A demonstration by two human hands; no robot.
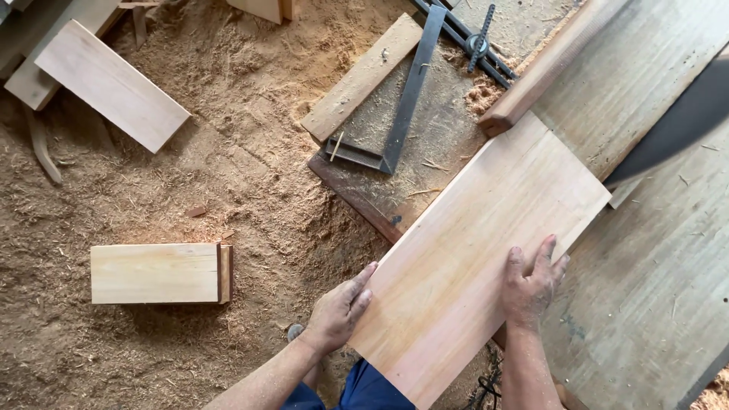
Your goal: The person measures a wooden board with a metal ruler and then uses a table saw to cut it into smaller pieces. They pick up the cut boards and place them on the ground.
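Currently, head view: wide pale rectangular wooden board (474,258) lying diagonally across the grey workbench top (653,288), far end butted against a reddish wooden fence strip (543,68). Left hand (340,311) open, fingers pressed along the board's left edge. Right hand (533,282) flat, palm down on the board's right side, fingers spread. Dark metal try square (399,114) beyond on the bench. Small pale wooden block (159,273) on the sawdust-covered floor (228,182), well apart.
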